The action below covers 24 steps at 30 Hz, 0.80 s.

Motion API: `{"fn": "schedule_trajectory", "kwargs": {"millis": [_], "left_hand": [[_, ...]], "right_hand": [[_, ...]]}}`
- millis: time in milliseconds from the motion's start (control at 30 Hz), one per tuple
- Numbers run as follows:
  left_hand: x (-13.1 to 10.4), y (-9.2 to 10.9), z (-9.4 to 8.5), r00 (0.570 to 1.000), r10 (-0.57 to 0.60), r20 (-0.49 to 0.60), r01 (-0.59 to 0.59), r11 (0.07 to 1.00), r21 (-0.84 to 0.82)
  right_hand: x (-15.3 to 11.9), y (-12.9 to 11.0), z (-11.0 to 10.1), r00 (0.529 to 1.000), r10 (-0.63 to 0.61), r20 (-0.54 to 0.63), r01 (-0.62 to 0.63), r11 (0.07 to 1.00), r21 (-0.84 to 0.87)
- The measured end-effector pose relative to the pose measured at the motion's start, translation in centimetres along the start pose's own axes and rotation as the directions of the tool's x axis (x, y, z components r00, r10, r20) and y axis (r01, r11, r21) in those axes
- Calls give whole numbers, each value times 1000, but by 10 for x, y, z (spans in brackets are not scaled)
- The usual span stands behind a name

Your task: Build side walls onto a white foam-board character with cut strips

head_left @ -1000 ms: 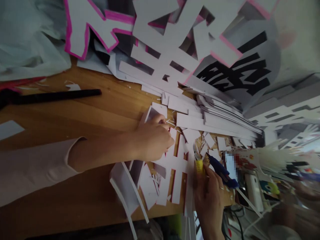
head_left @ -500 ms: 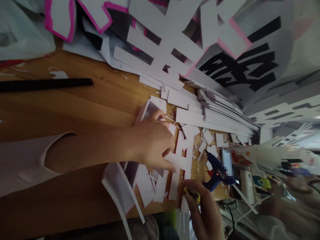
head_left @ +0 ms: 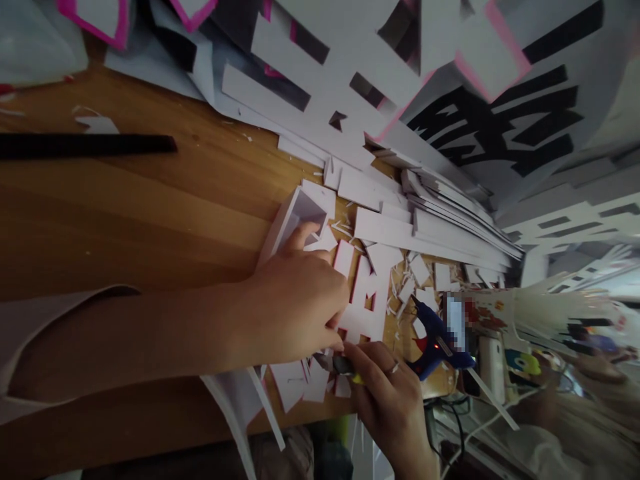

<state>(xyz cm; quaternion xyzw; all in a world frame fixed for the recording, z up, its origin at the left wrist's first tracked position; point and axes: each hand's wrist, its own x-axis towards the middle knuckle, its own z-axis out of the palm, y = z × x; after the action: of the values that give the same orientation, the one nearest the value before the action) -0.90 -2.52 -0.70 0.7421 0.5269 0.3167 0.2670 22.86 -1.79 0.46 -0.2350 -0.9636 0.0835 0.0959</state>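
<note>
My left hand (head_left: 305, 307) reaches over a white board form with upright walls (head_left: 283, 223). One finger curls over its inner edge; the thumb and index tip are low, close to the knife, and the palm hides much of the form. In my right hand (head_left: 390, 393) is a utility knife (head_left: 345, 367) with a grey and yellow body. Its blade end points left, beside the left thumb. Under and beside both hands lies a flat white cut-out (head_left: 363, 313) with pink edges and openings.
A blue glue gun (head_left: 437, 337) with a lit red light stands right of the hands. Stacked white strips (head_left: 445, 227) and small scraps (head_left: 415, 270) lie beyond. Large white cut-out characters (head_left: 350, 127) lean at the back. A black bar (head_left: 85, 145) rests on the wooden table (head_left: 165, 227).
My right hand has moved left and up, bringing the knife close to my left thumb. My left hand has shifted slightly, its thumb drawn in. The view has shifted a little.
</note>
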Motion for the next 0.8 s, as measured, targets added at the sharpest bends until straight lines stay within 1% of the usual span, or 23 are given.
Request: {"fn": "schedule_trajectory", "kwargs": {"millis": [167, 333, 467, 633, 800], "left_hand": [[-1, 1, -2, 999, -26, 41, 26, 1000, -7], [0, 1, -1, 998, -46, 45, 49, 997, -68], [1, 1, 0, 994, -80, 70, 86, 992, -92], [1, 0, 0, 997, -61, 55, 65, 995, -73], [1, 0, -1, 995, -76, 64, 81, 994, -80]], "right_hand": [[-1, 3, -1, 1000, -6, 8, 6, 1000, -1], [-2, 4, -1, 1000, -10, 6, 10, 1000, 1], [-2, 4, 0, 1000, 2, 15, -2, 1000, -3], [-1, 3, -1, 1000, -4, 17, 5, 1000, -5], [1, 2, -2, 1000, 4, 7, -4, 1000, 18]]}}
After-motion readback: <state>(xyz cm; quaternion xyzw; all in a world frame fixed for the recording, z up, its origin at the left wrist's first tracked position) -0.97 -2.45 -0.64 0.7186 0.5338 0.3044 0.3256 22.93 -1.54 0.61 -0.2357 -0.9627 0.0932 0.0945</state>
